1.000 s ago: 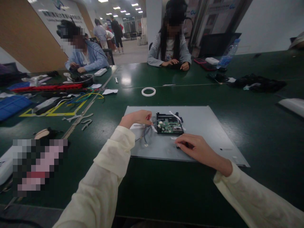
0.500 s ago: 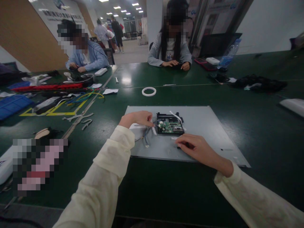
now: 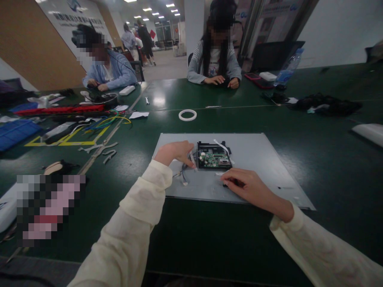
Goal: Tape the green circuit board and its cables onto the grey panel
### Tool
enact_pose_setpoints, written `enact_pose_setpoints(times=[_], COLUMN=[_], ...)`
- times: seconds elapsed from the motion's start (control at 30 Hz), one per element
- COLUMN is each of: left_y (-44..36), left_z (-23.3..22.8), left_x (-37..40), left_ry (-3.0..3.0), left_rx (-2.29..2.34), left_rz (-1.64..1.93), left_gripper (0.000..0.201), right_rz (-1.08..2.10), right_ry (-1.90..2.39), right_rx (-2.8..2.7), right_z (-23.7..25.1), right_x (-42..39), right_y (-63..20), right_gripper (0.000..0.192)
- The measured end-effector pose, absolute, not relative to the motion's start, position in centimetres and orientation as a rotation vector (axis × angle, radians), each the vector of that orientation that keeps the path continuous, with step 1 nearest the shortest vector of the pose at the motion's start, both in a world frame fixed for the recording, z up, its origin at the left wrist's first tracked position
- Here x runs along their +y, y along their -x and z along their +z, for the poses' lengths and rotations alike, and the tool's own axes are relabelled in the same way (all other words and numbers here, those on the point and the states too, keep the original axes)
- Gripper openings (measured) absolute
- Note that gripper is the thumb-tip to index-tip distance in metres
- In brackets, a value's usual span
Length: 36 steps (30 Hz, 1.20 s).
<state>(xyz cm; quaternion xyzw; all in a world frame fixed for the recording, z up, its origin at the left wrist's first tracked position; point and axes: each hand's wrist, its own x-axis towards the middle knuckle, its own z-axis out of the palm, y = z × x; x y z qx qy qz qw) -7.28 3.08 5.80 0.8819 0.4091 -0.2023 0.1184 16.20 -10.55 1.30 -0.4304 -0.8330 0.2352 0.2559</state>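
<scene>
A grey flat metal panel (image 3: 254, 147) lies in front of me. On it sits a black frame (image 3: 212, 148) with a green circuit board (image 3: 214, 160) in it. My left hand (image 3: 175, 153) is beside the frame's left edge, thumb and forefinger apart. Its thumb rests on a white tape strip (image 3: 193, 159) over a bundle of grey wires (image 3: 184, 174). Below the frame's right corner, my right hand (image 3: 248, 185) has its fingertips pinched together low over the panel. A small dark bit shows at those fingertips, too hidden to name.
A white tape roll (image 3: 187, 115) lies beyond the panel. Left are cut grey strips (image 3: 110, 155), loose wires (image 3: 115, 119) and a blue basket (image 3: 18, 133). Two people sit across the green table (image 3: 239, 117). A plastic bottle (image 3: 289, 69) stands far right.
My left thumb has moved down and apart from the forefinger, onto the tape strip, which now lies closer to the wires. My right hand has stayed in place.
</scene>
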Motion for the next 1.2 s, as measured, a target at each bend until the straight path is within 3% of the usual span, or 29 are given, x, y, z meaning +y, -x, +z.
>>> enact_pose_setpoints(times=[0.4,0.63,0.83,0.93,1.2], left_y=[6.0,6.3,7.7,8.3,10.0], left_z=[5.8,6.4,6.5,6.8,8.6], left_x=[1.8,1.8,3.2,3.7,3.8], left_ry=[-2.482,-2.463,-2.503,-2.507,-2.535], left_rx=[1.315,1.287,1.183,1.113,1.241], left_rz=[-0.707,-0.732,-0.535,-0.428,-0.370], left_gripper=[0.091,0.093,0.054,0.036,0.029], right_rz=[0.584,0.294,0.293,0.289,0.150], right_ry=[1.173,1.016,0.845,0.872,1.075], right_rx=[-2.284,-2.390,-2.716,-2.771,-2.710], right_z=[1.4,1.4,2.5,2.3,1.7], right_x=[-10.6,-11.1,-12.0,-12.0,-12.0], right_y=[-16.1,-15.7,-14.0,-13.6,-13.9], right_gripper=[0.017,0.019,0.047,0.046,0.038])
